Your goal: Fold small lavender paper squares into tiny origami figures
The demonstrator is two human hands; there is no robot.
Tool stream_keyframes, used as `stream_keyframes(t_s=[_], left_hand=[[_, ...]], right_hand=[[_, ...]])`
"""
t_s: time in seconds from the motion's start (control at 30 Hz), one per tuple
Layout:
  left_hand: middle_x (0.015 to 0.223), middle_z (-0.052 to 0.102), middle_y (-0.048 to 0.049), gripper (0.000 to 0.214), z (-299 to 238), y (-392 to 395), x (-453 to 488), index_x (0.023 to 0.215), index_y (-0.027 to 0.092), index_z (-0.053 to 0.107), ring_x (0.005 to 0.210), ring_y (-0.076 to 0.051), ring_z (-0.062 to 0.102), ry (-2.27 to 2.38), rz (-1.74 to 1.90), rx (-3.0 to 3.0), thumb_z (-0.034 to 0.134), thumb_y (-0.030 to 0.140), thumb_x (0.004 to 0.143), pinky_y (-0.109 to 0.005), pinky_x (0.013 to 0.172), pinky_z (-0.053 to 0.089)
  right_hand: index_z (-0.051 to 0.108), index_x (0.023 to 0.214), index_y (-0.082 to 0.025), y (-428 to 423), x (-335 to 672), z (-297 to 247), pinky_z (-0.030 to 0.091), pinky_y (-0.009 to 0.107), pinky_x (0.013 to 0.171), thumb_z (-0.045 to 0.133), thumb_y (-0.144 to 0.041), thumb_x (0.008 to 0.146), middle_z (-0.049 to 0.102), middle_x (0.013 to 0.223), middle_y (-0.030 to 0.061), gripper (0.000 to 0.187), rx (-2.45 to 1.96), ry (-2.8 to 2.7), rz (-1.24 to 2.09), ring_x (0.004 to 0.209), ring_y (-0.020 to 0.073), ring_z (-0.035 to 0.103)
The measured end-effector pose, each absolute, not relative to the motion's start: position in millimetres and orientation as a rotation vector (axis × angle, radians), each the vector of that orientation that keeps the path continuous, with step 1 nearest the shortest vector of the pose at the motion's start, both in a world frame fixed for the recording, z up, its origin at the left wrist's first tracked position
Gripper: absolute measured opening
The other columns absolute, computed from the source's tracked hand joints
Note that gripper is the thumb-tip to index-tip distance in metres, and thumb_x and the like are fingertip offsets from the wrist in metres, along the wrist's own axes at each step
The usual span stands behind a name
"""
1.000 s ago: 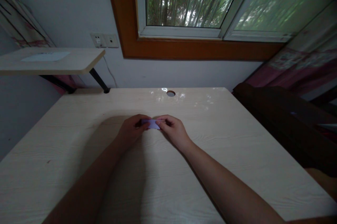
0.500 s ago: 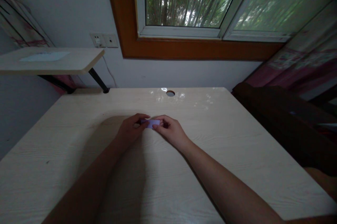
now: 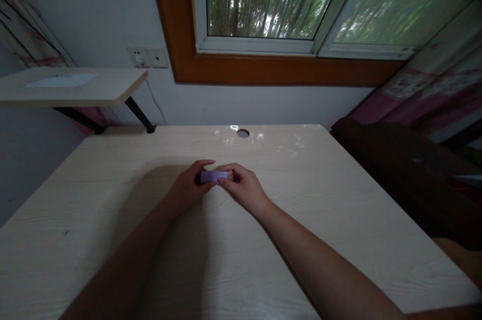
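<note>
A small folded piece of purple paper [image 3: 213, 176] lies between my two hands over the middle of a pale wooden desk [image 3: 339, 219]. My left hand [image 3: 190, 185] curls around its left end, thumb and fingers pinching it. My right hand [image 3: 243, 188] pinches its right end with bent fingers. Both forearms reach in from the bottom edge. Much of the paper is covered by my fingers.
A round cable hole [image 3: 243, 133] sits near the desk's far edge. A raised side shelf [image 3: 94, 88] with a white sheet stands at the left. A dark wooden bed frame [image 3: 406, 169] borders the right side. A window [image 3: 271, 4] and wall sockets [image 3: 148, 57] are behind.
The paper strip looks shorter and more compact than a second ago. My hands have drawn slightly closer together and stayed in the same spot on the desk.
</note>
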State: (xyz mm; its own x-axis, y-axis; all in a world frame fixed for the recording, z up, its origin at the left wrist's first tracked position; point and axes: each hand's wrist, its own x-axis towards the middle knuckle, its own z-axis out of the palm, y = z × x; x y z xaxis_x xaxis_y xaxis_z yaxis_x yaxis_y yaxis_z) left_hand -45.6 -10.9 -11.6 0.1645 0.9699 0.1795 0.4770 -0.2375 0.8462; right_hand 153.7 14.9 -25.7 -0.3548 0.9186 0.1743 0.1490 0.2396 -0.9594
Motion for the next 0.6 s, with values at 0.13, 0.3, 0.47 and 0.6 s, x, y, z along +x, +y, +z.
stream_keyframes(t_s=[0.13, 0.3, 0.47, 0.6], left_hand=[[0.087, 0.061, 0.0006, 0.052, -12, -10, -46, 0.13, 0.026, 0.052, 0.076, -0.015, 0.06, 1.362, 1.004, 1.804, 0.069, 0.027, 0.08, -0.026, 0.069, 0.046], [0.08, 0.058, 0.0023, 0.053, -12, -9, -47, 0.13, 0.026, 0.052, 0.072, -0.014, 0.057, 1.35, 1.02, 1.742, 0.07, 0.026, 0.08, -0.025, 0.065, 0.044], [0.072, 0.057, 0.0045, 0.056, -11, -5, -50, 0.129, 0.022, 0.051, 0.068, -0.013, 0.057, 1.262, 1.129, 1.521, 0.072, 0.025, 0.077, -0.025, 0.065, 0.045], [0.073, 0.063, 0.0036, 0.058, -11, 0, -55, 0.129, 0.019, 0.048, 0.069, -0.013, 0.062, 1.227, 1.208, 1.399, 0.073, 0.026, 0.077, -0.026, 0.069, 0.047]], right_hand=[[0.068, 0.103, -0.023, 13, 154, -22, 0.042, 0.024, 0.064, 0.067, -0.028, 0.083, 0.06, 0.074, -0.0017, 0.021, -0.992, -1.751, 1.14, 0.067, 0.012, 0.053], [0.069, 0.102, -0.022, 12, 153, -18, 0.041, 0.024, 0.062, 0.068, -0.026, 0.081, 0.057, 0.071, -0.0029, 0.021, -0.999, -1.737, 1.135, 0.065, 0.0113, 0.052], [0.067, 0.103, -0.021, 16, 153, -21, 0.044, 0.025, 0.066, 0.071, -0.029, 0.079, 0.063, 0.077, -0.0004, 0.025, -1.004, -1.594, 1.241, 0.068, 0.0126, 0.056], [0.066, 0.1, -0.02, 20, 153, -24, 0.046, 0.026, 0.066, 0.073, -0.031, 0.076, 0.063, 0.076, -0.0001, 0.028, -0.976, -1.465, 1.329, 0.068, 0.0131, 0.058]])
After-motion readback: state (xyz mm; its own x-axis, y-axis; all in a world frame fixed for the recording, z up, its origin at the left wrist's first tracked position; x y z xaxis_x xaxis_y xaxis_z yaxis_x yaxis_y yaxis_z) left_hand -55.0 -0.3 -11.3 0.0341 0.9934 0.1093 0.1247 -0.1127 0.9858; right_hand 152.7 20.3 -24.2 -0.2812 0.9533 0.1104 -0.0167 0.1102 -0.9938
